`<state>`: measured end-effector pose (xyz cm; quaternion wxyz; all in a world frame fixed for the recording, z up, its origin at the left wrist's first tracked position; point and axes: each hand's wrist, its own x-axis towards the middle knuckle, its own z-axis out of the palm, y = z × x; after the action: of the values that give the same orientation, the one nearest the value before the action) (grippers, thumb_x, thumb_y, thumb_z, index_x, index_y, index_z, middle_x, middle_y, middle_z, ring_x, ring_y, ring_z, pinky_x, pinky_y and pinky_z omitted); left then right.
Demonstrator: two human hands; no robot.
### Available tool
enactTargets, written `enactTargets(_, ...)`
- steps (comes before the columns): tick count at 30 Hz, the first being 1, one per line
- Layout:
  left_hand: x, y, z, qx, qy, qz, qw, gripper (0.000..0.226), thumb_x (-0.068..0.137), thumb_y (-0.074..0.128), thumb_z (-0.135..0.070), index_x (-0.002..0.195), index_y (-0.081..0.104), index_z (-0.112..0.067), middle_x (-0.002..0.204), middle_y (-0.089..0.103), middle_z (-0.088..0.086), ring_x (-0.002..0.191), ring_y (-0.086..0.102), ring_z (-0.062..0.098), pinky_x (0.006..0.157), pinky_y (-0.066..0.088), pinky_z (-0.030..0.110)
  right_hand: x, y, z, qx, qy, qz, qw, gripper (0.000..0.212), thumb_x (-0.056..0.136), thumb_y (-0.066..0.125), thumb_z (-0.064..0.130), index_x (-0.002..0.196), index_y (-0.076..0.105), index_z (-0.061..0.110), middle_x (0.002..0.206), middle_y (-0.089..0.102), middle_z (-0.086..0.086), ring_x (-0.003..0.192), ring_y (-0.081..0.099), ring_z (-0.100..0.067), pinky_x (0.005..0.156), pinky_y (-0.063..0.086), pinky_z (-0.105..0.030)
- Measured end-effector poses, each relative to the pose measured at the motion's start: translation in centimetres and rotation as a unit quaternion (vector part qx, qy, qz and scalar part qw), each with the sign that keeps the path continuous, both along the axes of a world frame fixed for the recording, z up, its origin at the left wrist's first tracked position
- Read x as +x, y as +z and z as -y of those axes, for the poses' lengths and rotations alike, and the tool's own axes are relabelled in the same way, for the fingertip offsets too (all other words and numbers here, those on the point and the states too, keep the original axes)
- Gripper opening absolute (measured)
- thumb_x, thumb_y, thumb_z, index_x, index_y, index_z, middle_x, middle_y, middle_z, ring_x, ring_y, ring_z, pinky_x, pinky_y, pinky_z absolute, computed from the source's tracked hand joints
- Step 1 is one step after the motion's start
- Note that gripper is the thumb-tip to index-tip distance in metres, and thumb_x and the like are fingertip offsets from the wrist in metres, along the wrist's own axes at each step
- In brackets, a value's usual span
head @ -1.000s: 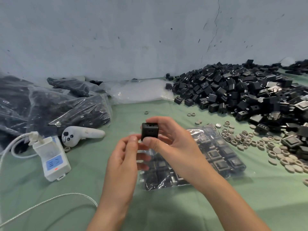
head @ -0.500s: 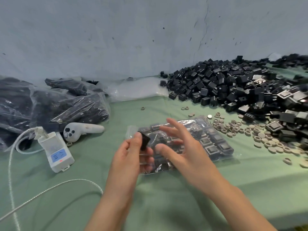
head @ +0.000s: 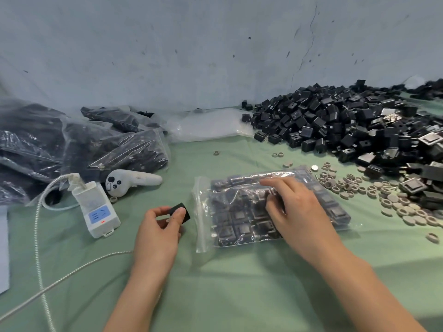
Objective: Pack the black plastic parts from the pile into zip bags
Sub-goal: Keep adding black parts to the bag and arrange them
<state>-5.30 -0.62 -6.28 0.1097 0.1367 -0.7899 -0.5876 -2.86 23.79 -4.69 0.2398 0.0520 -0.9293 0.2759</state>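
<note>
A big pile of black plastic parts (head: pixel 340 125) fills the table's right side. A clear zip bag (head: pixel 242 212) lies flat in the middle, packed with rows of black parts, its mouth towards the left. My left hand (head: pixel 158 231) pinches one black part (head: pixel 182 210) between thumb and fingers, just left of the bag's mouth. My right hand (head: pixel 294 209) rests on top of the bag, its fingers bent down onto the plastic.
Filled zip bags (head: pixel 84 152) are heaped at the left, with a white controller (head: pixel 130 182) and a white power strip (head: pixel 96 209) with its cable in front. An empty clear bag (head: pixel 206 125) lies at the back. Grey rings (head: pixel 395 200) are scattered right of the bag.
The black part passed from my right hand to my left. Both hands came down: the left to the bag's mouth, the right onto the bag.
</note>
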Motion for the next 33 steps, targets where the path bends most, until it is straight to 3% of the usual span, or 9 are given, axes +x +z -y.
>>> enactTargets(4, -0.9, -0.1, -0.5, -0.022, -0.041, -0.010, 0.999, 0.018, 0.092, 0.064, -0.041, 0.096, 0.067, -0.023, 0.070, 0.072, -0.002, 0.058, 0.065, 0.009, 0.071, 0.055, 0.036, -0.4, -0.1, -0.3, 0.030, -0.013, 0.035, 0.999, 0.042, 0.096, 0.050, 0.028, 0.138, 0.051, 0.029, 0.131, 0.056, 0.011, 0.123, 0.047, -0.013, 0.108, 0.035, -0.035)
enactTargets(7, -1.4, -0.2, -0.9, -0.029, -0.068, -0.013, 0.997, 0.022, 0.094, 0.059, -0.045, 0.091, 0.069, -0.026, 0.074, 0.073, -0.012, 0.057, 0.063, 0.004, 0.072, 0.056, 0.039, -0.9, -0.1, -0.5, 0.065, -0.011, 0.058, 0.996, 0.043, 0.096, 0.048, 0.032, 0.139, 0.050, 0.032, 0.137, 0.052, 0.014, 0.130, 0.043, -0.012, 0.113, 0.027, -0.034)
enactTargets(10, -2.1, -0.3, -1.2, -0.006, -0.071, -0.005, 0.997, 0.019, 0.094, 0.060, -0.043, 0.095, 0.066, -0.025, 0.072, 0.073, -0.008, 0.057, 0.064, 0.006, 0.070, 0.055, 0.039, -1.4, -0.1, -0.7, 0.079, 0.002, 0.074, 0.994, 0.038, 0.097, 0.048, 0.031, 0.135, 0.056, 0.031, 0.138, 0.051, 0.014, 0.132, 0.040, -0.009, 0.120, 0.022, -0.037)
enactTargets(15, -2.7, 0.2, -1.7, 0.068, -0.107, 0.030, 0.991, 0.016, 0.099, 0.057, -0.029, 0.101, 0.064, -0.014, 0.073, 0.075, 0.001, 0.060, 0.067, 0.014, 0.059, 0.058, 0.033, -1.9, 0.0, -0.7, 0.091, -0.002, 0.079, 0.993, 0.035, 0.098, 0.050, 0.032, 0.132, 0.060, 0.030, 0.135, 0.054, 0.013, 0.127, 0.043, -0.012, 0.118, 0.026, -0.039)
enactTargets(20, -2.9, 0.7, -2.3, 0.100, -0.145, 0.040, 0.984, 0.019, 0.100, 0.056, -0.029, 0.105, 0.067, -0.015, 0.081, 0.077, 0.005, 0.068, 0.068, 0.019, 0.073, 0.058, 0.042, -2.0, -0.1, -0.1, 0.096, -0.004, 0.073, 0.993, 0.032, 0.099, 0.052, 0.028, 0.131, 0.061, 0.028, 0.132, 0.057, 0.012, 0.126, 0.046, -0.015, 0.117, 0.028, -0.043)
enactTargets(24, -3.1, 0.7, -3.4, 0.038, -0.128, 0.035, 0.990, 0.022, 0.095, 0.063, -0.037, 0.093, 0.067, -0.016, 0.067, 0.073, -0.003, 0.056, 0.062, 0.009, 0.052, 0.048, 0.018, -1.9, -0.1, 0.2, 0.092, -0.002, 0.069, 0.993, 0.032, 0.100, 0.051, 0.029, 0.131, 0.060, 0.031, 0.131, 0.056, 0.014, 0.128, 0.045, -0.014, 0.118, 0.026, -0.045)
enactTargets(28, -3.4, 0.6, -4.0, -0.048, -0.114, 0.021, 0.992, 0.033, 0.098, 0.055, -0.036, 0.077, 0.063, -0.012, 0.069, 0.066, -0.002, 0.064, 0.058, 0.018, 0.062, 0.044, 0.028, -1.8, -0.2, 0.4, 0.091, 0.009, 0.073, 0.993, 0.033, 0.101, 0.048, 0.027, 0.132, 0.059, 0.035, 0.135, 0.054, 0.018, 0.134, 0.042, -0.012, 0.123, 0.016, -0.047)
enactTargets(31, -3.5, 0.8, -4.3, 0.032, -0.079, 0.036, 0.996, 0.042, 0.102, 0.040, -0.029, 0.082, 0.062, 0.002, 0.074, 0.067, 0.019, 0.057, 0.059, 0.021, 0.052, 0.046, 0.023, -1.9, -0.2, 0.5, 0.092, 0.019, 0.081, 0.992, 0.036, 0.101, 0.046, 0.028, 0.135, 0.055, 0.036, 0.139, 0.051, 0.022, 0.139, 0.038, -0.010, 0.125, 0.008, -0.045)
enactTargets(33, -3.5, 1.2, -4.4, 0.098, -0.083, 0.048, 0.991, 0.049, 0.103, 0.040, -0.040, 0.085, 0.069, -0.004, 0.072, 0.073, 0.011, 0.052, 0.064, 0.018, 0.053, 0.050, 0.025, -1.9, -0.2, 0.6, 0.092, 0.027, 0.081, 0.992, 0.037, 0.101, 0.044, 0.031, 0.136, 0.054, 0.036, 0.140, 0.050, 0.023, 0.140, 0.036, -0.008, 0.125, 0.006, -0.043)
